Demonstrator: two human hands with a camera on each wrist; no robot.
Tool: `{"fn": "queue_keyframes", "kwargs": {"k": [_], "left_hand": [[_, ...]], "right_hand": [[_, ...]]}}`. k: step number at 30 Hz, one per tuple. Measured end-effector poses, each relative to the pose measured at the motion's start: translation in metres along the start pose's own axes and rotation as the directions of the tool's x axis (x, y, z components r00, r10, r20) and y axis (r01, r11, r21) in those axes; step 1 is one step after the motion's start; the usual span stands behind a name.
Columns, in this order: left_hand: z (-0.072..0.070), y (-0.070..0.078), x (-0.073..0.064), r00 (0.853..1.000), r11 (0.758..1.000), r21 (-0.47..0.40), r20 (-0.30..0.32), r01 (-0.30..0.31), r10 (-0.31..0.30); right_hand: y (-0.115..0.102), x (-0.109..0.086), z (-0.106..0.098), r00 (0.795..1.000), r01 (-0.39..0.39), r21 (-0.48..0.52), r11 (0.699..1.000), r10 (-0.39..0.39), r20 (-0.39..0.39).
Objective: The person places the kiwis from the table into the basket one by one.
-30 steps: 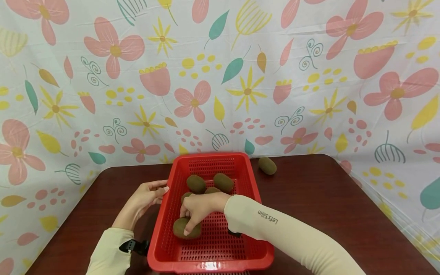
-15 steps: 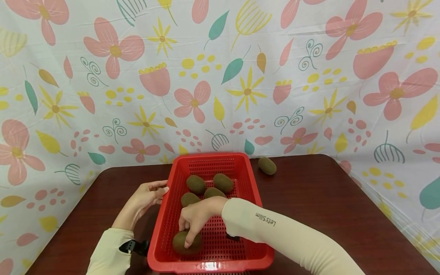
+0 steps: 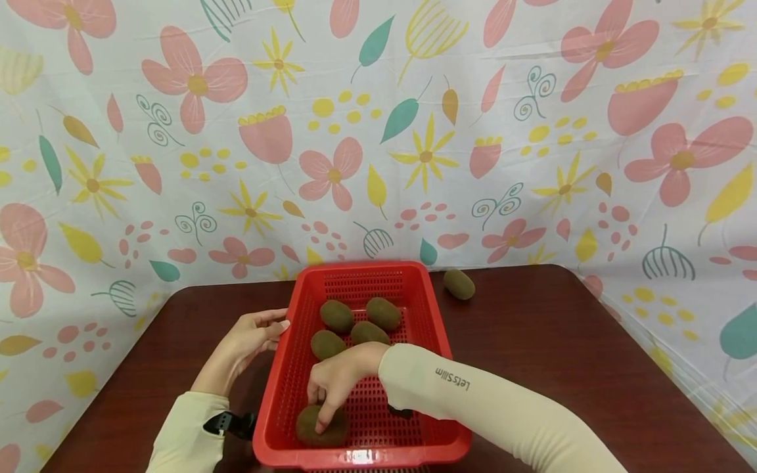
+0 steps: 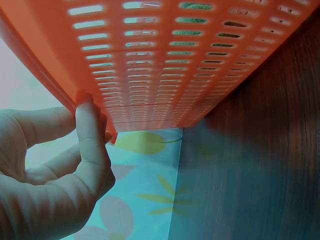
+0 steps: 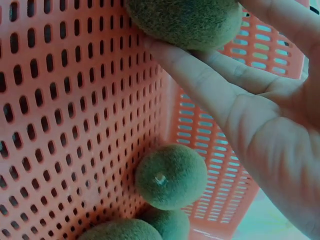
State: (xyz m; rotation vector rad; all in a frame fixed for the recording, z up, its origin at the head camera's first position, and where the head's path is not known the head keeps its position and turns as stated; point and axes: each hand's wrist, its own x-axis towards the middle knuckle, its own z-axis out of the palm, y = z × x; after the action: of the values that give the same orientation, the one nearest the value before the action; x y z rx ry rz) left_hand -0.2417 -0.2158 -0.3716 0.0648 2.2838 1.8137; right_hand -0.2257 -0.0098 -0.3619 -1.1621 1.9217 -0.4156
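Note:
A red plastic basket (image 3: 387,456) with slotted walls stands on the table. My left hand (image 3: 248,340) pinches its left rim between thumb and fingers, and the left wrist view shows the fingertips at that rim. In the basket's near left corner, my right hand (image 3: 340,381) grips a brown fuzzy kiwi (image 3: 306,427), thumb on one side and fingers on the other. The right wrist view shows this kiwi (image 5: 187,20) low in the basket, close to the slotted floor. Several other kiwis, including one at the left (image 3: 327,344), lie toward the far half of the basket.
One more kiwi (image 3: 459,284) lies outside the basket, on the dark wooden table (image 3: 532,341) at the back right. A flower-patterned cloth (image 3: 426,223) hangs behind the table. The right forearm crosses the basket's right rim.
My right hand has shifted the kiwi toward the near wall of the basket, uncovering more of the kiwis behind. The left hand stays at the rim.

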Motion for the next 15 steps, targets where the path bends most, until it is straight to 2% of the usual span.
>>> {"fn": "queue_keyframes", "kwargs": {"k": [7,15], "left_hand": [[0.0,0.0004,0.0001,1.0,1.0,-0.004,-0.004,0.004,-0.004],[0.0007,-0.0002,-0.0009,1.0,1.0,-0.006,0.001,0.003,-0.003]], "right_hand": [[-0.0007,-0.003,-0.0032,0.997,-0.067,-0.001,0.998,0.067,-0.03],[-0.0001,-0.0077,-0.0066,0.993,-0.106,-0.077,0.991,0.101,-0.065]]}}
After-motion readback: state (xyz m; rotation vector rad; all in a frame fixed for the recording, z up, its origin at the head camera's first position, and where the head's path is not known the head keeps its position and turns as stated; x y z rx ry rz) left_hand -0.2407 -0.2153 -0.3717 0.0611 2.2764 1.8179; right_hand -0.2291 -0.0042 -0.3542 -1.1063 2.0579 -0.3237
